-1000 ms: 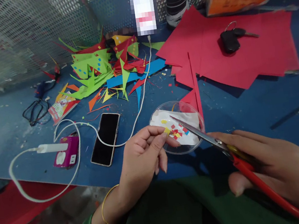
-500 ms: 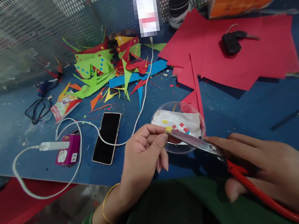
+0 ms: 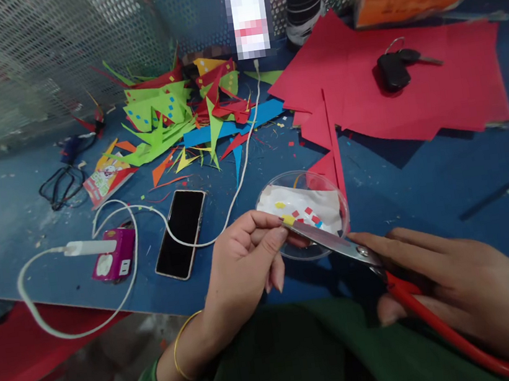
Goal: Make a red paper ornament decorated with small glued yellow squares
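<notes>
Thumb and forefinger of my left hand (image 3: 244, 257) pinch a small yellow paper piece (image 3: 288, 218) at its left end. My right hand (image 3: 462, 269) is wrapped round the red handles of a pair of scissors (image 3: 336, 243), whose blades point left. The blade tips touch the yellow piece beside my left fingertips. Beneath the blades and the left fingertips sits a round clear plastic dish (image 3: 343, 207). In it lies white paper (image 3: 328, 196) with several small red squares, a blue one and a yellow bit on it.
Left are a phone (image 3: 182, 234), a purple box (image 3: 115, 254) and a white cable (image 3: 249, 153). Farther back are cut paper scraps (image 3: 160, 137). Red sheets (image 3: 364, 95) with keys (image 3: 393, 72) lie at the back right. A lit, blurred screen (image 3: 248, 13) stands behind.
The right thumb has shifted slightly left and up along the scissors. Both hands otherwise keep nearly the same pose, the scissors still at the yellow piece. The view has shifted slightly.
</notes>
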The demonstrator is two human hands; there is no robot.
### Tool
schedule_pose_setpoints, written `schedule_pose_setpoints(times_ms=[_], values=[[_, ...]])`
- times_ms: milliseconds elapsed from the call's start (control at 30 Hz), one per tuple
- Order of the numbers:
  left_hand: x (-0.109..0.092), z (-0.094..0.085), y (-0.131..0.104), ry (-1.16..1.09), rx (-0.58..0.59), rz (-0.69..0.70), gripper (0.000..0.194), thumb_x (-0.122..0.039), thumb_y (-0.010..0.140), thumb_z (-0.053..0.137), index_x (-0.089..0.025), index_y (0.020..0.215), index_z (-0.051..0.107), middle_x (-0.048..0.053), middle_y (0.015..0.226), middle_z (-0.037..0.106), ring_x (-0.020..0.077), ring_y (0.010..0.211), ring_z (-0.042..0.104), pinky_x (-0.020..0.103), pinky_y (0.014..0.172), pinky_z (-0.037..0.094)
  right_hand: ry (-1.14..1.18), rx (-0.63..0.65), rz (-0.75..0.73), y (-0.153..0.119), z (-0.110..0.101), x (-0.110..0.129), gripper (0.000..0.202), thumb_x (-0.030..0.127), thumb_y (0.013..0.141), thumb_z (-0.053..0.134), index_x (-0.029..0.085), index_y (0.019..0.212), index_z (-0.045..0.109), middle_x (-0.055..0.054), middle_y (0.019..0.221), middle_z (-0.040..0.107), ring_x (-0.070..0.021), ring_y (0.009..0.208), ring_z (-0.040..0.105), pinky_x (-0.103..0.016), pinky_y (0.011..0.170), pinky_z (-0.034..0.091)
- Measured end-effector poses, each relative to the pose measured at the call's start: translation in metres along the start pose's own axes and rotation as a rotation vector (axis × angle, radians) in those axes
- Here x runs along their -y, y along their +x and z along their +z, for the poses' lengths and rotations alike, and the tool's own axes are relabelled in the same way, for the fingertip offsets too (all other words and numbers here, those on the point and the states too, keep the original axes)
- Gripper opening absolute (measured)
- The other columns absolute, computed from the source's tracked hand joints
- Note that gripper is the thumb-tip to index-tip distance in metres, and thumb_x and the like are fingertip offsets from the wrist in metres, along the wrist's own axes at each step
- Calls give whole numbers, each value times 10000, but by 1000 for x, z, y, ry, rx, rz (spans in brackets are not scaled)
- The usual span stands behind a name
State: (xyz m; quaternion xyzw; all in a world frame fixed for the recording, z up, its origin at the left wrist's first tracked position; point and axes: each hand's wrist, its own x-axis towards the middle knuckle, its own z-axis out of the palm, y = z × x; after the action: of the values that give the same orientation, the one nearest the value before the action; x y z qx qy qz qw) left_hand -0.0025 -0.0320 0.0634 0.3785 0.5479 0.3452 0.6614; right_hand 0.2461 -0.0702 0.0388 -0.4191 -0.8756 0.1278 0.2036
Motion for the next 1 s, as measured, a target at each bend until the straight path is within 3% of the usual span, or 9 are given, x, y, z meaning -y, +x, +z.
schedule_pose_setpoints(times_ms=[433,600,833,1000], values=[[-3,2,-2,64,-25,27,119,-253,919,636,-163,844,650,46,731,771,10,328,447,145,360,304,104,21,112,-5,0,2,394,360,1023,404,185,1274,651,-95,959,773,-212,674,758,-255,507,593],[-5,3,-1,101,-48,33,129,-256,912,639,-160,828,660,56,736,773,18,325,439,163,354,298,102,19,79,-2,-1,2,436,370,1039,355,135,1197,686,-102,866,766,-202,615,741,-240,480,575],[-5,2,-2,103,-42,15,118,-236,911,640,-156,823,648,44,720,767,10,323,436,149,348,286,102,44,103,-11,4,-1,368,295,1024,397,186,1314,597,-94,992,761,-193,711,757,-232,549,590],[-6,2,-1,129,-50,10,136,-255,908,636,-158,813,643,50,720,765,15,319,430,159,343,288,103,37,114,-10,3,1,381,308,1015,409,170,1273,654,-103,979,770,-205,714,764,-235,534,597]])
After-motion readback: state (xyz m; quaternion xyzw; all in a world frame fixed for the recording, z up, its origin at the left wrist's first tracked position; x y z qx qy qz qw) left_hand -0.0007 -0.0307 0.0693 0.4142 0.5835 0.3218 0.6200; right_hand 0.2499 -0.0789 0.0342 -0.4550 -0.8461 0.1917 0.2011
